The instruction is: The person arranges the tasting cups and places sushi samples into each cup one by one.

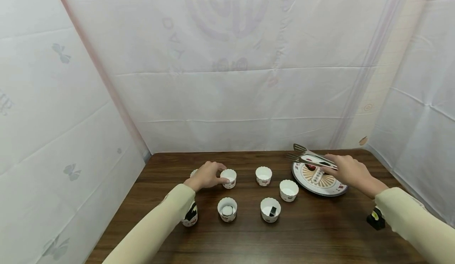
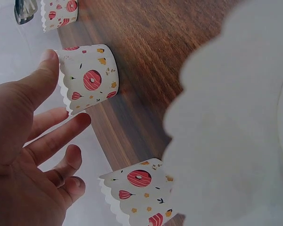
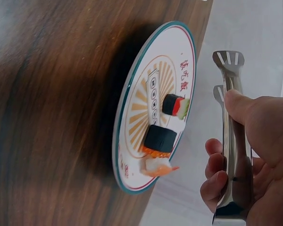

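Note:
My left hand has its thumb and fingers at opposite sides of the rim of a white paper baking cup with a red doughnut print. That cup stands upright on the table and looks empty in the head view. My right hand grips metal tongs, their slotted ends apart and with nothing between them. They hover over a round plate that bears toy sushi: a black-wrapped piece, a shrimp-like piece and a smaller black, red and green piece.
More baking cups stand around: two bare inside at the middle, one holding a round white piece, one holding a black piece. A cup is partly behind my left sleeve. White cloth hangs behind the wooden table.

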A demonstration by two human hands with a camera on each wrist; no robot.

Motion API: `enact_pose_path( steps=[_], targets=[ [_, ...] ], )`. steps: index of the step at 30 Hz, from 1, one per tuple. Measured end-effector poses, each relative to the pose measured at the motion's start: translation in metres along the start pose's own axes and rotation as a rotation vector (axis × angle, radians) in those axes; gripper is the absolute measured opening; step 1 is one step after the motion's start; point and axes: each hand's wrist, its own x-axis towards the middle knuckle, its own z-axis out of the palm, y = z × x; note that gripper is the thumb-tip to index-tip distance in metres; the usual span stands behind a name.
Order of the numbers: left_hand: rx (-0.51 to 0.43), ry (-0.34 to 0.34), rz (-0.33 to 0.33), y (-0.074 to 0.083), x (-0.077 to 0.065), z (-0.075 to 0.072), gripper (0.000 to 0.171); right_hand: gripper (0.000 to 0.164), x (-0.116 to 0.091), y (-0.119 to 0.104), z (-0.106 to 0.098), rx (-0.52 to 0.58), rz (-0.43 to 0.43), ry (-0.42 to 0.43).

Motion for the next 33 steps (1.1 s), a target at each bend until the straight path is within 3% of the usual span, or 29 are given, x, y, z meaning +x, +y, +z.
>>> enact_pose_path(
  steps=[5, 22, 33],
  targets=[
    [-0.011, 0.0, 0.009, 0.0, 0.0, 0.001, 0.042, 0.067, -0.004, 0.006, 0.0, -0.009, 0.039, -0.019],
    [-0.033, -0.004, -0.013, -0.001, -0.002, 0.002, 0.045, 0.068, -0.017, 0.019, 0.001, -0.045, 0.074, -0.047],
    [-0.041, 0.005, -0.017, 0.0, -0.002, 0.003, 0.046, 0.056, -0.021, 0.025, 0.002, -0.07, 0.06, -0.041]
  ],
)
